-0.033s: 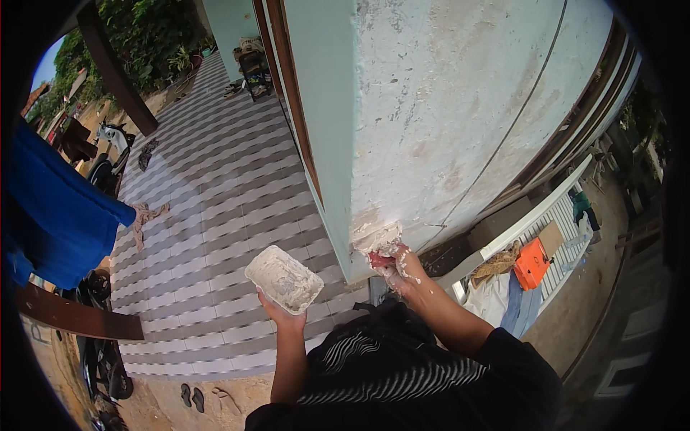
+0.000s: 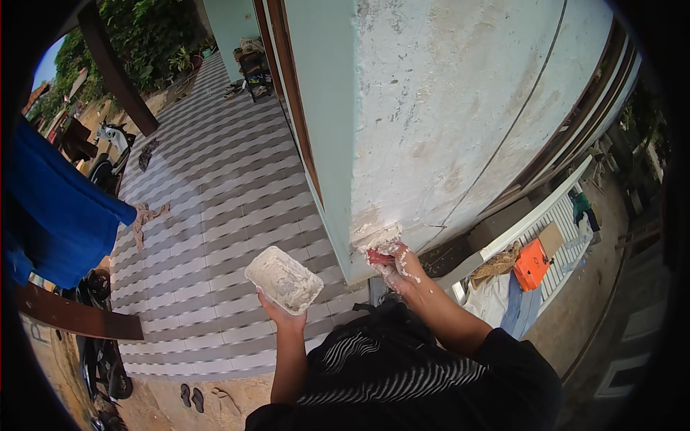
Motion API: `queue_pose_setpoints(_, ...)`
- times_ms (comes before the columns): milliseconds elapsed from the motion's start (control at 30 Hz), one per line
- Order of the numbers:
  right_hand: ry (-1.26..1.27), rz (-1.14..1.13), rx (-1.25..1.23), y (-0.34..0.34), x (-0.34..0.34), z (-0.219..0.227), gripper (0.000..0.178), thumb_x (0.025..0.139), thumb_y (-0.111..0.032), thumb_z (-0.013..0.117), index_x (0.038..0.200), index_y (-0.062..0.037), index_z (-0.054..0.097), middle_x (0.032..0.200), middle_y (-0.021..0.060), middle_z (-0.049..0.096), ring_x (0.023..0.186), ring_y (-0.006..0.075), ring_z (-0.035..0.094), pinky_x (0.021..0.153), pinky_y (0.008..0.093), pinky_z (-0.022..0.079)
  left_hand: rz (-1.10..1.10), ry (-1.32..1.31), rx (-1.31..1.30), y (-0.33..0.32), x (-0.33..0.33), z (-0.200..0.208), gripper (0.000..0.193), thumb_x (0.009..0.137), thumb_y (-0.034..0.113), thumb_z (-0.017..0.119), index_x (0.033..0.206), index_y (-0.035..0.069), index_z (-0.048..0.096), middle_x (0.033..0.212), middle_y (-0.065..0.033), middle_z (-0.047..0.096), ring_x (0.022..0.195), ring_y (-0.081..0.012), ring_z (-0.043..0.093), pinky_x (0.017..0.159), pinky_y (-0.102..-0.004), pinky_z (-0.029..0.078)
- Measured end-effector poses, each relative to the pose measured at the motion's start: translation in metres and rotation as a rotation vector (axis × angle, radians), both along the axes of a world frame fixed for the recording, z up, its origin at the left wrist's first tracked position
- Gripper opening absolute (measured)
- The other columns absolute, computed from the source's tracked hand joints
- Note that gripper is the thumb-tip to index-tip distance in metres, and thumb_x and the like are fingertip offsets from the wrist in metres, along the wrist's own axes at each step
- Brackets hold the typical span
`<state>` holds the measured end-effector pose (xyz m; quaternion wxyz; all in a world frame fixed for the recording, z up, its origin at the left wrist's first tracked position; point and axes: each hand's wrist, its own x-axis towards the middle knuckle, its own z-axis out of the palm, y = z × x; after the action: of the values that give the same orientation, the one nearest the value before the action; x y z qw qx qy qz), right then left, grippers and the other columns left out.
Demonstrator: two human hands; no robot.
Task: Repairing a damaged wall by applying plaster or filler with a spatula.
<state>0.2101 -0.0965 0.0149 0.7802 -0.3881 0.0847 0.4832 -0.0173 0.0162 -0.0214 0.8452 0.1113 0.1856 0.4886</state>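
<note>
My left hand (image 2: 285,314) holds up a white rectangular plastic tub (image 2: 253,275) from below and its near side. Pale, wet putty (image 2: 284,279) coats the inside of the tub. With closed fingers, my right hand (image 2: 401,269) grips a red putty scraper (image 2: 381,256) low against the wall's corner. Its blade is hidden in fresh putty (image 2: 381,235) smeared on the wall (image 2: 431,144). Splashes of putty cling to my right fingers and wrist. The wall's paint is patchy and stained, with a dark cable running down it.
Striped tiles (image 2: 215,237) cover the porch floor at left. A blue cloth (image 2: 65,208) hangs at far left, near parked motorbikes (image 2: 108,158). On the right, a white slatted panel (image 2: 568,244) carries an orange bag (image 2: 532,263) and cloths. Sandals (image 2: 192,397) lie below the porch edge.
The red putty scraper and my right fingers have shifted very slightly at the wall corner. My left hand and the tub stay put.
</note>
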Motion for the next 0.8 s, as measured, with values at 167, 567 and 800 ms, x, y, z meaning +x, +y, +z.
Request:
queue_pose_setpoints(167, 0.086, -0.071, 0.151, 0.006, 0.005, 0.057, 0.025, 0.083, 0.002, 0.051, 0.107, 0.0015, 0.049, 0.102, 0.0147, 0.058, 0.088, 0.0277, 0.063, 0.077, 0.0404, 0.056, 0.014, -0.004, -0.023, -0.002, -0.003, -0.001, 0.060, 0.087, 0.057, 0.037, 0.133, 0.019, 0.040, 0.128, -0.0046, 0.049, 0.114, -0.0305, 0.051, 0.093, -0.0524, 0.043)
queue_pose_setpoints(567, 0.174, 0.016, 0.113, -0.040, -0.014, 0.044, 0.028, 0.084, 0.000, 0.049, 0.112, 0.0039, 0.047, 0.107, 0.0169, 0.056, 0.098, 0.0278, 0.059, 0.085, 0.0427, 0.052, 0.002, 0.043, 0.043, -0.011, 0.005, -0.002, 0.061, 0.087, 0.057, 0.036, 0.134, 0.018, 0.040, 0.128, -0.0055, 0.049, 0.114, -0.0312, 0.051, 0.092, -0.0531, 0.044)
queue_pose_setpoints(800, 0.214, -0.015, 0.009, 0.005, -0.002, 0.009, 0.024, 0.088, -0.004, 0.039, 0.106, 0.0080, 0.048, 0.105, 0.0224, 0.056, 0.092, 0.0310, 0.060, 0.080, 0.0416, 0.053, -0.002, 0.006, 0.012, -0.013, 0.005, 0.001, 0.061, 0.086, 0.057, 0.036, 0.133, 0.019, 0.040, 0.128, -0.0051, 0.049, 0.114, -0.0312, 0.051, 0.092, -0.0536, 0.043)
